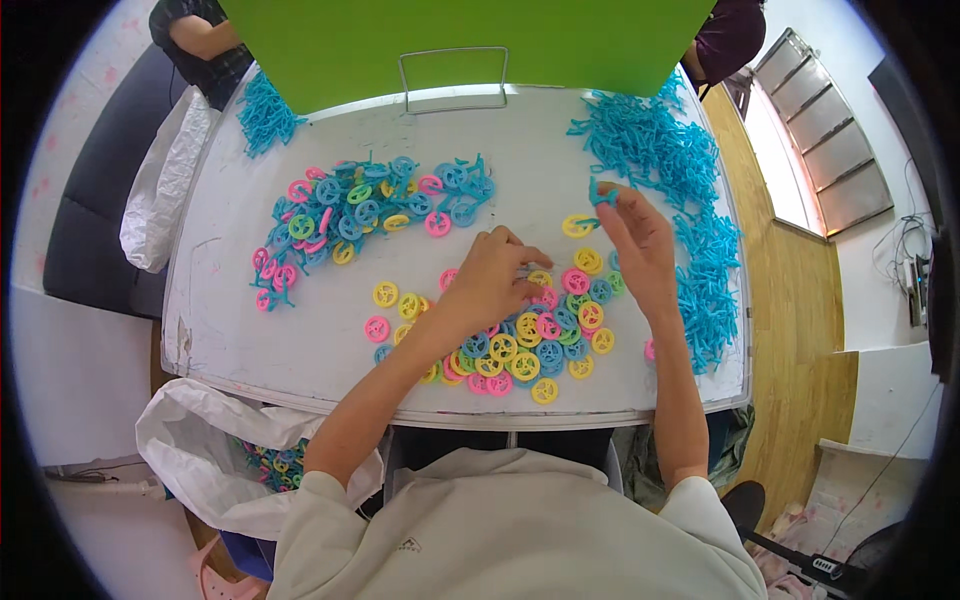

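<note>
Between the thumb and fingers of my right hand point(640, 245) is a small blue plastic piece point(601, 194), pinched above the table. Just below those fingertips is a yellow spoked wheel point(577, 226) with a blue stem at its side; whether it joins the held piece I cannot tell. My left hand point(493, 272) reaches palm down over a pile of small spoked wheels point(528, 330) in pink, yellow, green and blue. Its thumb and fingers are apart, close around a yellow wheel point(540, 279) at the pile's upper edge.
Wheels joined to blue pieces form a heap point(365, 205) at the left. Loose blue pieces point(650, 140) cover the right edge, with a smaller pile point(265, 115) far left. A green panel point(460, 35) borders the back. A white sack point(190, 420) hangs near left. Two people sit opposite.
</note>
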Action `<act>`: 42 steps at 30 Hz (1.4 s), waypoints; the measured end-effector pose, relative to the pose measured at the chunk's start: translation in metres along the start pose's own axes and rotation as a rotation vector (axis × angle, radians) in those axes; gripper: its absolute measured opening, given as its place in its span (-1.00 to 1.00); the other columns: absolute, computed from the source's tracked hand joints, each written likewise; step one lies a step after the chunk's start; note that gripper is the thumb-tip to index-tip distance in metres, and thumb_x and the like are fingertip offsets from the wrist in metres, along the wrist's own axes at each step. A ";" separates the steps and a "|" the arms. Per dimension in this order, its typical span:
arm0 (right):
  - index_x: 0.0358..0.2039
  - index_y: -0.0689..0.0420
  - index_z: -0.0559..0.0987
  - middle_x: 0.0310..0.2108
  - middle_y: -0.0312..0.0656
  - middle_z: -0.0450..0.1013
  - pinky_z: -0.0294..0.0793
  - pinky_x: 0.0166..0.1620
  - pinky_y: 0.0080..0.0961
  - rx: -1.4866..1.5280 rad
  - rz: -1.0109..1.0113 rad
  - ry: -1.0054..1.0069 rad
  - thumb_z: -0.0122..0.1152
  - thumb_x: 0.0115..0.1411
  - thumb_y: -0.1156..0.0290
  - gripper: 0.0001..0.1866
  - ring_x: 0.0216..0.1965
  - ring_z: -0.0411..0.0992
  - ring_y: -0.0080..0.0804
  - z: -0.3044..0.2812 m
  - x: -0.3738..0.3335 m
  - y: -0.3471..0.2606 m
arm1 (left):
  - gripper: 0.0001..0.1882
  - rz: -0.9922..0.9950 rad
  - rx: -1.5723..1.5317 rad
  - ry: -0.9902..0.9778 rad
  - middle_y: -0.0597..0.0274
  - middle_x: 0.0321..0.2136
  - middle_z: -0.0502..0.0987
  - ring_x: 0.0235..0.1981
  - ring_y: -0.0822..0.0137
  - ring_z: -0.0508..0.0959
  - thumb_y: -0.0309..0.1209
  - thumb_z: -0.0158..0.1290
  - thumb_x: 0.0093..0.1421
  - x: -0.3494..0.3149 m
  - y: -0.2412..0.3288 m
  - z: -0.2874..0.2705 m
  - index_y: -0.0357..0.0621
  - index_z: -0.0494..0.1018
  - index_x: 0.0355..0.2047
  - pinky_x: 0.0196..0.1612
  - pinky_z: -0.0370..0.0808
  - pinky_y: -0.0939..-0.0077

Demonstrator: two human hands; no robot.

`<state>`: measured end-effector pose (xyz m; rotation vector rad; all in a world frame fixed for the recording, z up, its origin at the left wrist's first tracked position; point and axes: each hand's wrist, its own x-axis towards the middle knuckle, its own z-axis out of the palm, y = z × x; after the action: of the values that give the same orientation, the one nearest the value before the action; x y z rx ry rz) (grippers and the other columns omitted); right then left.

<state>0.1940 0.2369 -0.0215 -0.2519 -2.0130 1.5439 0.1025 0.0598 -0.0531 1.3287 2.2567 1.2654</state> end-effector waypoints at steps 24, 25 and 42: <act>-0.36 0.22 0.63 -0.41 -0.18 0.53 0.42 -0.30 -0.53 -0.296 0.035 -0.253 0.29 -0.05 0.65 -0.82 -0.39 0.46 -0.45 0.014 -0.013 -0.012 | -0.84 -0.493 -0.851 0.043 0.07 -0.31 0.46 -0.34 0.33 0.58 -0.43 -0.06 0.30 0.014 0.016 -0.018 -0.31 0.32 -0.26 -0.34 0.61 0.46; -0.36 0.22 0.63 -0.41 -0.18 0.53 0.41 -0.30 -0.53 -0.307 0.014 -0.261 0.29 -0.05 0.66 -0.81 -0.39 0.46 -0.45 0.015 -0.013 -0.012 | -0.86 -0.490 -0.838 0.059 0.07 -0.32 0.46 -0.34 0.33 0.58 -0.46 -0.08 0.30 0.014 0.014 -0.016 -0.33 0.32 -0.26 -0.35 0.61 0.46; -0.13 0.20 0.56 -0.41 -0.27 0.52 0.45 -0.23 -0.63 -0.086 0.146 -0.076 0.24 0.09 0.58 -0.72 -0.35 0.47 -0.54 0.021 -0.014 -0.005 | -0.78 -0.299 -0.782 0.176 0.04 -0.32 0.56 -0.34 0.35 0.61 -0.45 -0.05 0.29 0.014 0.022 -0.010 -0.33 0.41 -0.12 -0.24 0.59 0.54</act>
<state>0.1949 0.2111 -0.0248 -0.3874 -2.1647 1.5781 0.1020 0.0705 -0.0274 0.5922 1.6474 1.9015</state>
